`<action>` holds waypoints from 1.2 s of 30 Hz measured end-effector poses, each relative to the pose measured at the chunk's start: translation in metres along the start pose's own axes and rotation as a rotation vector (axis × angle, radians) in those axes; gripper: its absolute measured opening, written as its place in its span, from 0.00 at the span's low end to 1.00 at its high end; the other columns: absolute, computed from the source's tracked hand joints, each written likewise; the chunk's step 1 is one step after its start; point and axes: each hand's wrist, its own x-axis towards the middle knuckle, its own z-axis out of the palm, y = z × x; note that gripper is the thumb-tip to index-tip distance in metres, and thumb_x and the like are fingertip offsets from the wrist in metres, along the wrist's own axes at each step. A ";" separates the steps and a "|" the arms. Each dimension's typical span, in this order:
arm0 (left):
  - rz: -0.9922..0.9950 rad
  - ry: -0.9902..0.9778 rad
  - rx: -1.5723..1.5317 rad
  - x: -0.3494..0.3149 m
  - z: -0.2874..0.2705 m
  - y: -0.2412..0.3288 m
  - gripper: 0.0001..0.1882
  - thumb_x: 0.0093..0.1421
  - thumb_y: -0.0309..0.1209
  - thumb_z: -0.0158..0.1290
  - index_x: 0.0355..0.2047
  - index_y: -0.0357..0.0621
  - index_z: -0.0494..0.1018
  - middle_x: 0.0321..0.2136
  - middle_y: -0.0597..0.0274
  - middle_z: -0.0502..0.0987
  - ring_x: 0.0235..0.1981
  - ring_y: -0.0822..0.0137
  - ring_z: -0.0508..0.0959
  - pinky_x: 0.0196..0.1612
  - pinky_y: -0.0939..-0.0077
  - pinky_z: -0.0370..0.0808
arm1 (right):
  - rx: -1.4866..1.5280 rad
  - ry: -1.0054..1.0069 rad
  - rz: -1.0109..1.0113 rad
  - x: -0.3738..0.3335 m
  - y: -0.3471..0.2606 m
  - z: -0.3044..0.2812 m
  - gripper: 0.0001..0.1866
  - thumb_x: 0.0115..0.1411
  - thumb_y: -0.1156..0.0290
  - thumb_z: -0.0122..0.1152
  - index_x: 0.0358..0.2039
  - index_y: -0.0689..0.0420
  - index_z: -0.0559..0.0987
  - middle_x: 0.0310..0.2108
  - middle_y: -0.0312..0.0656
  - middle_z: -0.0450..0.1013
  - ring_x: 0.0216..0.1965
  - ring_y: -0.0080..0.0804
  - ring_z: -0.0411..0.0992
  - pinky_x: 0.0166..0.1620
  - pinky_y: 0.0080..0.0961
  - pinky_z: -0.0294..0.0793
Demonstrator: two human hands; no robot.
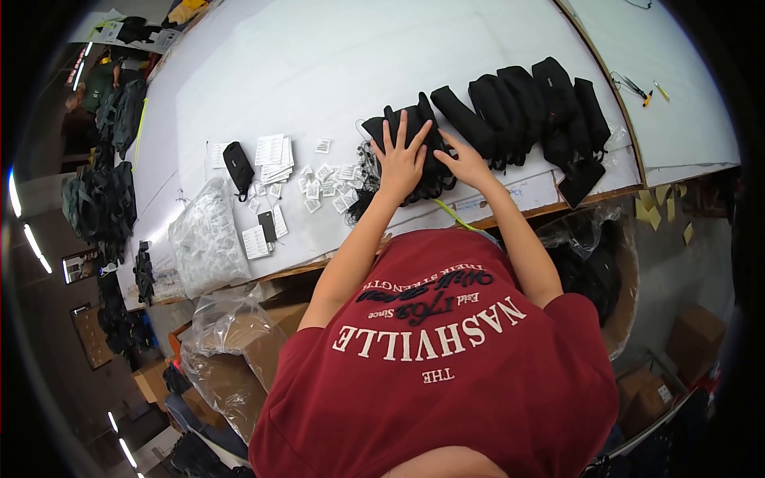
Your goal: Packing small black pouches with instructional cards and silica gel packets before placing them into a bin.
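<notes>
A bunch of soft black pouches stands packed together on the white table, close to its front edge. My left hand lies over the top of the bunch with its fingers spread wide. At the bunch's right side is my right hand, its visible fingers stretched out and apart against the fabric. Thin black cords spill out to the left of the pouches. To the right, a row of similar black pouches leans side by side, with one small black piece at the table edge.
Small white tags lie scattered left of my hands, beside stacks of printed cards. A single black pouch and a clear plastic bag are farther left. Pens lie on the right-hand table. Cardboard boxes stand below.
</notes>
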 end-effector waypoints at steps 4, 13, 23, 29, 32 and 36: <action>0.078 -0.072 0.026 0.000 0.000 0.001 0.23 0.63 0.45 0.45 0.59 0.80 0.61 0.67 0.59 0.43 0.65 0.37 0.41 0.53 0.20 0.39 | -0.158 0.023 -0.036 0.001 -0.013 -0.002 0.29 0.58 0.54 0.53 0.59 0.51 0.65 0.50 0.53 0.69 0.51 0.47 0.69 0.51 0.33 0.68; 0.076 -0.125 0.044 0.002 0.004 0.001 0.22 0.63 0.48 0.44 0.58 0.80 0.61 0.67 0.59 0.44 0.66 0.38 0.38 0.54 0.20 0.36 | -0.830 0.486 -0.080 0.014 -0.012 -0.028 0.33 0.47 0.71 0.62 0.57 0.50 0.67 0.41 0.46 0.70 0.45 0.43 0.67 0.49 0.38 0.65; 0.067 -0.114 0.050 0.001 0.005 0.004 0.23 0.63 0.45 0.45 0.59 0.80 0.60 0.67 0.58 0.46 0.66 0.38 0.39 0.54 0.20 0.37 | -0.223 0.303 -0.099 0.015 0.014 -0.003 0.30 0.60 0.61 0.51 0.62 0.52 0.60 0.44 0.54 0.71 0.47 0.50 0.69 0.51 0.34 0.67; 0.022 -0.139 -0.016 0.007 0.002 0.010 0.29 0.58 0.38 0.47 0.60 0.81 0.59 0.67 0.50 0.42 0.64 0.31 0.37 0.51 0.17 0.37 | 0.023 0.305 -0.096 0.012 0.017 0.005 0.26 0.63 0.62 0.46 0.61 0.52 0.61 0.49 0.52 0.69 0.51 0.50 0.67 0.53 0.36 0.65; 0.022 -0.190 0.015 0.011 0.002 0.015 0.31 0.55 0.35 0.46 0.60 0.82 0.59 0.67 0.49 0.40 0.63 0.27 0.36 0.49 0.14 0.36 | -0.014 0.286 0.031 0.010 0.002 0.004 0.25 0.60 0.65 0.49 0.59 0.52 0.65 0.49 0.50 0.69 0.51 0.49 0.67 0.52 0.37 0.65; -0.008 -0.229 0.062 0.011 0.004 0.016 0.31 0.55 0.36 0.46 0.59 0.81 0.60 0.67 0.49 0.39 0.63 0.27 0.33 0.48 0.13 0.35 | -0.563 0.658 -0.268 0.012 -0.012 -0.029 0.28 0.50 0.71 0.55 0.55 0.50 0.67 0.48 0.44 0.67 0.50 0.45 0.65 0.50 0.38 0.65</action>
